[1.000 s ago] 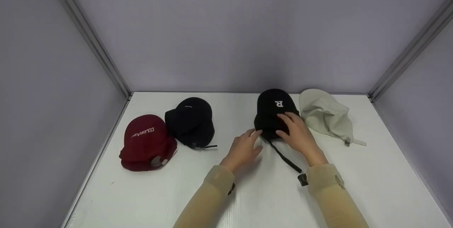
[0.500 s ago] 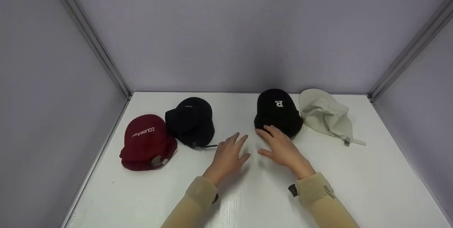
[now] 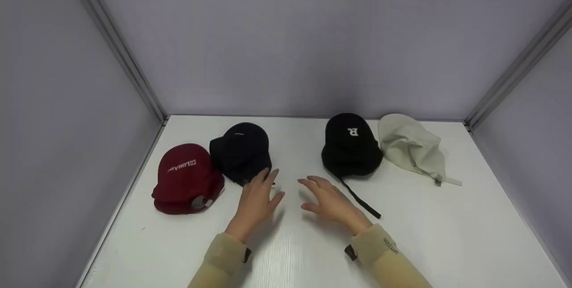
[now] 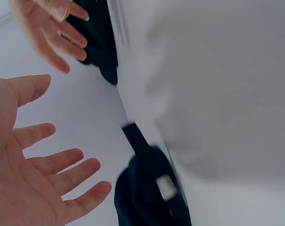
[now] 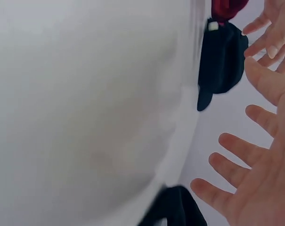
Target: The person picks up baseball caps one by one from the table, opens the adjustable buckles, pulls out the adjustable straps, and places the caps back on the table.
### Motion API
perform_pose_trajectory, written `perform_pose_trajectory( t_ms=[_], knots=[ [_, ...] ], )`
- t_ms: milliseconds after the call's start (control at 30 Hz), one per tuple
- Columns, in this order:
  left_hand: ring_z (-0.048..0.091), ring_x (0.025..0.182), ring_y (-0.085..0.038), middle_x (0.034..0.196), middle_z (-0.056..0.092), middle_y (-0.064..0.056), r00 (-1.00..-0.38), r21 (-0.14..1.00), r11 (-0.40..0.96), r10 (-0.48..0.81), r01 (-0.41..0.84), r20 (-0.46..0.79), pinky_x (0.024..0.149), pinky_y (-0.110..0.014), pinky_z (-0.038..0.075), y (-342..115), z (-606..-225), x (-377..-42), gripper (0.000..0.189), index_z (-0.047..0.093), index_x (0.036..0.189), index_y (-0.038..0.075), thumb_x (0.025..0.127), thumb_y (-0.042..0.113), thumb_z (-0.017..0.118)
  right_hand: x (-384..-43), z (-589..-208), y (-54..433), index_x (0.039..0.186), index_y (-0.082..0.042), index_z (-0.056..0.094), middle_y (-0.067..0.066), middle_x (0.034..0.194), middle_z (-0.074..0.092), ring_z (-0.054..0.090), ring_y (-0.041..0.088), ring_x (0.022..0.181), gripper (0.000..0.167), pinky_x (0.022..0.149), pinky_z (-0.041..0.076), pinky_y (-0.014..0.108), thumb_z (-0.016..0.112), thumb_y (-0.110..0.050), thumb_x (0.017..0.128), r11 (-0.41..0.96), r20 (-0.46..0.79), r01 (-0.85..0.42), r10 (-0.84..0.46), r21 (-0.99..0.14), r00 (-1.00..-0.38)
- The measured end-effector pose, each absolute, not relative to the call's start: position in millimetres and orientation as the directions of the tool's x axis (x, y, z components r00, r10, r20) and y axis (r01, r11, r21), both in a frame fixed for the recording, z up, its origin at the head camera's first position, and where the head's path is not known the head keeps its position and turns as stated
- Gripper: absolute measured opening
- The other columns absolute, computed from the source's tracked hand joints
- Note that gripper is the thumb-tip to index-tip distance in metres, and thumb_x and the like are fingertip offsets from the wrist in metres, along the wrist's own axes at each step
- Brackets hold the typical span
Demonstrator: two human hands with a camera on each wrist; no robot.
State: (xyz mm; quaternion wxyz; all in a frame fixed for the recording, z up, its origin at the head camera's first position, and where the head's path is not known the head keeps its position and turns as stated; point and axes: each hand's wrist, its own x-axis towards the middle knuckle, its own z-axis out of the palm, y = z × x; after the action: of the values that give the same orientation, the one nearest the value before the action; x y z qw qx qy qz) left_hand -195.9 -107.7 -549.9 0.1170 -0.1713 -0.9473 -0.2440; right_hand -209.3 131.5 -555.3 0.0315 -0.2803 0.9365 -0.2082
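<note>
My left hand (image 3: pixel 254 203) hovers over the white table, fingers spread, its fingertips overlapping the lower edge of a dark navy cap (image 3: pixel 246 149) in the head view. The left wrist view shows this palm (image 4: pixel 24 188) with nothing in it, the navy cap (image 4: pixel 151 188) beyond. My right hand (image 3: pixel 333 203) is in the air to its right, fingers apart and holding nothing. Up and to the right of it lies a black cap (image 3: pixel 346 145) with a white letter R, its loose strap (image 3: pixel 362 201) trailing toward the front. In the right wrist view the open right hand (image 5: pixel 260 160) also holds nothing.
A dark red cap (image 3: pixel 185 180) with white lettering lies at the left, against the navy cap. To the right of the black cap is a crumpled beige cap (image 3: pixel 411 145). Grey panels (image 3: pixel 286 42) stand behind and on both sides of the white table (image 3: pixel 290 256).
Both hands have moved left and back from the black cap; the right hand has let go of it. The left hand now reaches over the navy cap's edge. The caps stay in place.
</note>
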Motion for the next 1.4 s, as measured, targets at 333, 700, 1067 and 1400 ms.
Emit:
perform_pose_trajectory(
  t_ms=[333,700,1067,1400],
  knots=[
    [0.047,0.126,-0.042,0.137,0.048,-0.026,-0.908,0.365,0.879,0.156,0.307,0.388,0.100,-0.060,0.037,-154.5,-553.9,-204.8,0.058,0.053,0.138,0.005,0.088,0.023,0.074,-206.2,-562.8,99.8,0.149,-0.023,0.040,0.006,0.150,0.040,0.036,0.026,0.138,0.060,0.108,0.034,0.048,0.062,-0.042,0.096,0.736,0.007,-0.511,-0.568,-0.443,-0.823],
    [0.047,0.124,-0.044,0.142,0.042,-0.028,-0.943,0.404,0.905,-0.009,0.134,0.332,0.099,-0.059,0.036,-182.3,-553.5,-225.2,0.054,0.053,0.139,0.005,0.091,0.023,0.069,-221.5,-556.3,77.4,0.147,-0.022,0.043,0.000,0.145,0.045,0.041,0.023,0.134,0.058,0.108,0.035,0.044,0.064,-0.039,0.096,0.692,0.017,-0.503,-0.579,-0.518,-0.815],
    [0.049,0.122,-0.044,0.146,0.039,-0.028,-0.974,0.468,0.881,-0.034,0.077,0.224,0.097,-0.058,0.039,-190.9,-552.4,-241.0,0.057,0.046,0.145,0.007,0.094,0.021,0.066,-229.7,-556.1,56.9,0.149,-0.021,0.041,0.008,0.151,0.037,0.036,0.027,0.138,0.058,0.106,0.038,0.046,0.061,-0.039,0.098,0.715,0.021,-0.518,-0.578,-0.470,-0.816],
    [0.049,0.123,-0.042,0.131,0.051,-0.029,-0.966,0.549,0.825,-0.011,0.138,0.259,0.103,-0.051,0.039,-183.8,-560.4,-237.5,0.053,0.050,0.140,-0.001,0.091,0.010,0.067,-231.9,-563.8,50.7,0.148,-0.021,0.043,0.010,0.150,0.037,0.036,0.028,0.137,0.057,0.106,0.037,0.045,0.063,-0.036,0.097,0.717,0.013,-0.494,-0.561,-0.492,-0.828]
  ],
)
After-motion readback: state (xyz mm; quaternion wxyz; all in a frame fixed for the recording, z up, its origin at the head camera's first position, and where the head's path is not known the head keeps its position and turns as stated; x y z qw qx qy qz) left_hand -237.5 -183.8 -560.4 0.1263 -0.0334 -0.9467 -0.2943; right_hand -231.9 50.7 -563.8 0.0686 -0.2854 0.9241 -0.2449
